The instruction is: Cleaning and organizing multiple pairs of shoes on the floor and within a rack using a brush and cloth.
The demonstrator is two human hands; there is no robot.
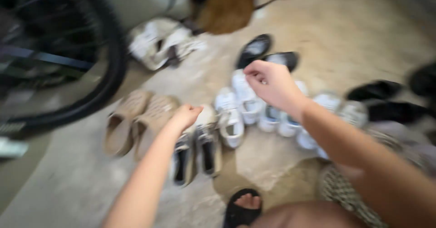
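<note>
Blur is smearing everything: left hand (pixel 185 115) is hovering, fingers curled together, over dark-lined sneakers (pixel 200 148) at six o'clock, right hand (pixel 272 85) loosely closed above white sneakers (pixel 240 105), grip indiscernible.

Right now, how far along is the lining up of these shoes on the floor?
Partway, it seems. Looks done: the beige clogs, the black-and-cream pair and several white sneakers lie roughly in a row. In hand: the left hand reaches over the black-and-cream pair, and the right hand hovers above the white sneakers; blur hides any grip. Left: a white pair by the bicycle tyre and black shoes behind lie apart.
</note>
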